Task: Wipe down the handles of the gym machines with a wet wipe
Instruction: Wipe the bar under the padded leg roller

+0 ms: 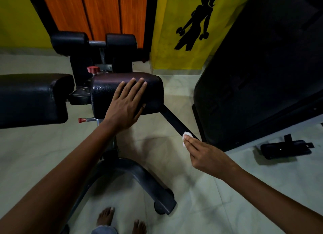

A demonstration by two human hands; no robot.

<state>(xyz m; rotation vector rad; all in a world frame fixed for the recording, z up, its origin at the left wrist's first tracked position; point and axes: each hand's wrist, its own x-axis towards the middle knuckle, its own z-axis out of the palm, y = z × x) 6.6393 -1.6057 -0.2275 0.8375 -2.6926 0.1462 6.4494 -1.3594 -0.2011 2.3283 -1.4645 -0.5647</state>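
A small white wet wipe (186, 136) sits at about four o'clock from the frame's centre, pressed onto the lower end of a flat black bar (176, 122) that slants down from the underside of the seat pad (108, 92). The right hand (208, 156) pinches the wipe between thumb and fingertips, fingers curled around it, coming in from five o'clock. The left hand (126, 105) lies flat on the seat pad, fingers straight and spread, tips just short of the pad's far edge at twelve o'clock.

At nine o'clock a longer black pad (33, 97) ends close beside the seat pad, a narrow gap between them. Beyond, at eleven o'clock, two roller pads (94, 41) stand before an orange door (97, 11). The curved base foot (139, 179) reaches toward six o'clock, its end near the person's bare feet (120, 219).

At three o'clock a large dark machine (262, 76) crowds the bar's end; pale floor tile (174, 76) lies open between pad and machine. A black strap (286, 149) lies on the floor at four o'clock.
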